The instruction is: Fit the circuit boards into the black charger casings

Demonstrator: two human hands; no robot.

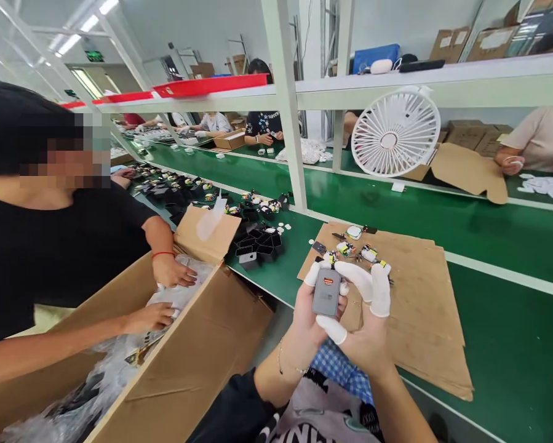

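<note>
Both hands are gripping the small grey housing [326, 291] above the table's [511, 344] near edge: left hand [304, 323] cradling, right hand [366, 326] pinching with capped fingertips [380, 295]. Steady, even pressure looks wise, keeping the orange opening facing up and unobstructed over the cardboard sheet [424, 289].

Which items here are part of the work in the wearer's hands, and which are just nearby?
In hand:
- small grey plastic casing, held by left hand and right hand
- small parts on brown cardboard sheet

Nearby:
- white round fan
- black plastic trays
- large cardboard box, a co-worker's hands inside
</note>
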